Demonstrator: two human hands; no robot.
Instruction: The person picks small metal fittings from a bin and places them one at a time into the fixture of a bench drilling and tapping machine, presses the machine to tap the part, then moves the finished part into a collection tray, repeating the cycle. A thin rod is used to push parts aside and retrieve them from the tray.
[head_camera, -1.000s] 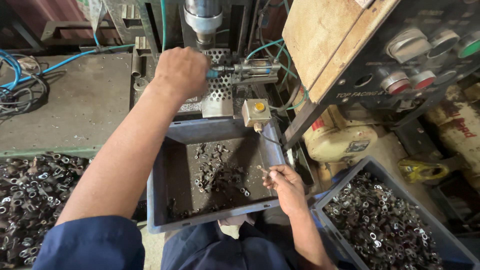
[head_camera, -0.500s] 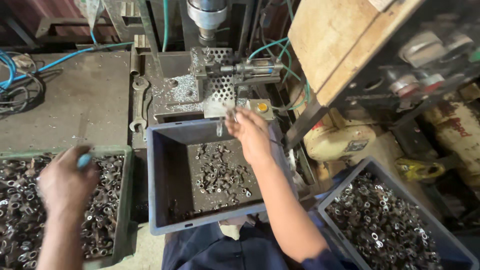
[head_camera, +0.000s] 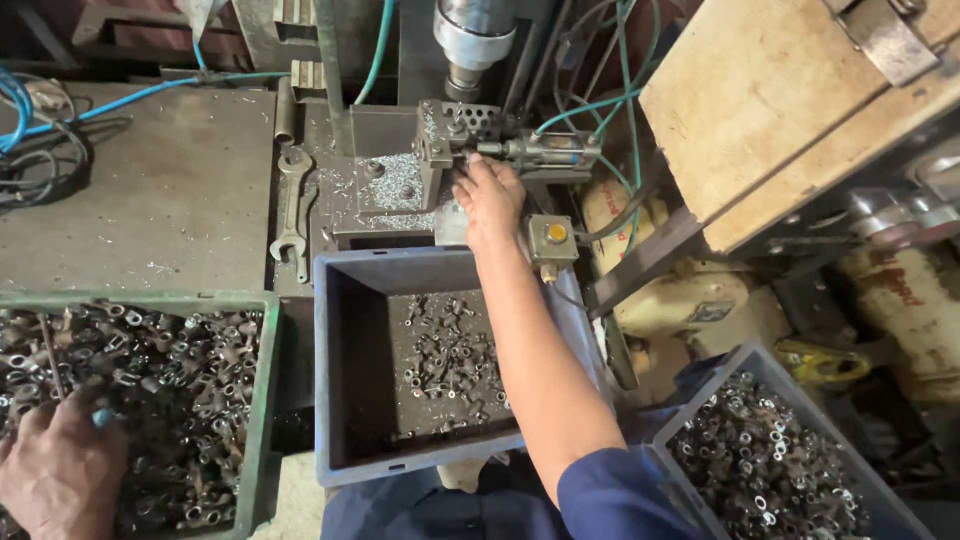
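I see my right hand stretched forward to the metal fixture that sits under the drill spindle, at 12 o'clock from my body. The fingertips touch the fixture at its right lower side, just beside the small pneumatic cylinder, whose long axis runs from 9 to 3 o'clock. The fingers are bent together at the fixture, but whether they pinch a small part I cannot tell, because the back of the hand hides it.

My left hand is far away, at about 8 o'clock, lying in the green crate full of small metal parts. Its fingers are curled down into the heap, and a small blue thing shows at the knuckles; if a part is already gripped I cannot tell. So the right hand is clearly the nearer one to the fixture, and the left is the nearer one to the raw parts.

Between both hands stands the blue-grey bin, with a few finished-looking pieces on its bottom, directly at 6 o'clock from the fixture. A wrench lies on the machine table at 9 o'clock from the fixture.

Compared with half a second ago, the right hand has gone up from the far rim of the bin to the fixture itself, and the left hand has sunk lower and more toward 7 o'clock in the green crate.
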